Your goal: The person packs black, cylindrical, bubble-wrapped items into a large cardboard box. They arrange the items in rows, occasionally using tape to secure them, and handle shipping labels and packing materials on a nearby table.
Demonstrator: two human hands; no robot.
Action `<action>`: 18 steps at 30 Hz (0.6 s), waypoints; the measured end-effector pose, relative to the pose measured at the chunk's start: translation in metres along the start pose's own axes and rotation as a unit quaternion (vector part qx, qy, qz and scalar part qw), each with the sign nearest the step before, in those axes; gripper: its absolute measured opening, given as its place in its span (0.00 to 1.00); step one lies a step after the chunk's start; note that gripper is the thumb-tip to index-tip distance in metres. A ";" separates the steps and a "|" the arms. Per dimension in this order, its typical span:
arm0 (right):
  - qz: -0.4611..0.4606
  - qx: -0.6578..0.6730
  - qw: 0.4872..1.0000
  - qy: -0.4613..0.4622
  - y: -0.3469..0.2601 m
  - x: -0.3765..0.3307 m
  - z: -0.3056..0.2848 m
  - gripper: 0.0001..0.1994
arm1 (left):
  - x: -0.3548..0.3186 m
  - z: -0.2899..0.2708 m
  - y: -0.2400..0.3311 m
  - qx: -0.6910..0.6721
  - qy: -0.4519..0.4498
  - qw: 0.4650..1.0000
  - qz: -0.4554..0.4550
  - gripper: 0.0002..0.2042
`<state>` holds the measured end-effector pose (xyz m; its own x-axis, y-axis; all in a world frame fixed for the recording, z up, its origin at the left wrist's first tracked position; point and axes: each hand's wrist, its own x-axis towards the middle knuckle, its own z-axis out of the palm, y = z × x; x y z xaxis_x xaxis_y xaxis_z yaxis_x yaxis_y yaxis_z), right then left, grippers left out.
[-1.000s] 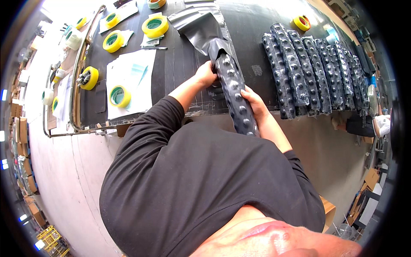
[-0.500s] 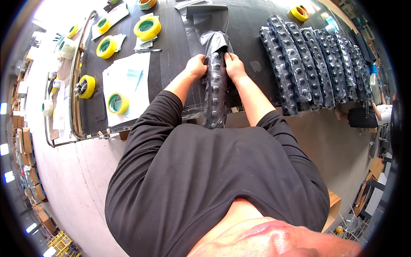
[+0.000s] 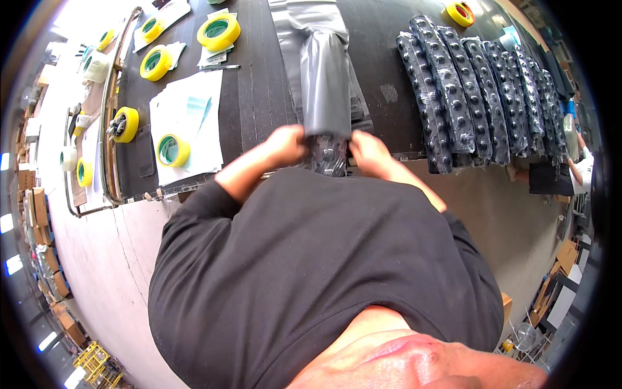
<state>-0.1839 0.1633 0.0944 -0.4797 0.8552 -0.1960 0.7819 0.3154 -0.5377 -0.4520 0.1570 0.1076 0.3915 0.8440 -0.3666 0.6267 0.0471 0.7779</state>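
Observation:
A long black studded strip [image 3: 328, 155] lies lengthwise on the black table [image 3: 259, 97], most of it inside a grey plastic bag [image 3: 326, 84]. Only its near end shows at the table's front edge. My left hand [image 3: 287, 142] grips the bag's open mouth on the left side of the strip. On the right side, my right hand [image 3: 366, 148] holds the same mouth. Both hands sit just in front of my chest.
A row of several wrapped black studded strips [image 3: 479, 91] lies on the right of the table. Yellow tape rolls [image 3: 172, 150] [image 3: 218, 31] and white paper sheets [image 3: 191, 123] lie on the left. Another yellow roll [image 3: 459, 13] sits far right. A metal rack edge [image 3: 111, 129] runs along the left.
The strip was bare and slanted in my hands a second ago. It now points straight away from me with the grey bag drawn over most of it.

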 end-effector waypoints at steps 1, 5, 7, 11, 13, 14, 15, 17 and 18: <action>-0.012 0.007 0.999 -0.029 0.011 -0.022 0.018 0.12 | -0.018 0.025 -0.029 -0.046 -0.010 0.998 0.043 0.15; 0.025 0.288 0.952 -0.104 0.026 -0.059 0.028 0.12 | -0.036 0.048 -0.025 -0.386 -0.095 0.902 -0.172 0.21; 0.057 0.269 0.947 -0.163 0.010 -0.049 0.010 0.19 | -0.034 0.052 -0.012 -0.325 -0.088 0.935 -0.108 0.21; 0.058 0.173 0.976 -0.116 -0.027 -0.027 -0.021 0.18 | -0.026 0.034 0.014 -0.141 -0.049 0.987 -0.064 0.17; 0.013 0.162 0.987 -0.015 -0.040 -0.009 -0.041 0.16 | -0.005 0.007 0.029 -0.014 0.044 0.999 0.019 0.13; 0.031 0.096 0.994 0.035 -0.036 0.014 -0.050 0.18 | 0.010 -0.011 0.033 -0.043 0.094 0.994 0.037 0.12; 0.011 0.206 0.974 0.097 -0.045 0.028 -0.068 0.16 | 0.019 -0.035 0.042 -0.129 0.092 0.987 -0.009 0.09; 0.062 0.179 0.979 -0.076 -0.039 0.015 -0.061 0.17 | -0.011 -0.010 0.039 -0.146 -0.017 0.986 -0.080 0.11; 0.077 0.158 0.973 -0.149 -0.034 0.022 -0.066 0.18 | -0.025 -0.006 0.042 -0.146 -0.063 0.982 -0.105 0.12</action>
<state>-0.1946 0.1991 0.1627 -0.4980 0.7098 -0.4982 0.7150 0.0110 -0.6991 -0.4396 0.1411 0.1520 0.3659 0.7282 -0.5796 0.4899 0.3788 0.7852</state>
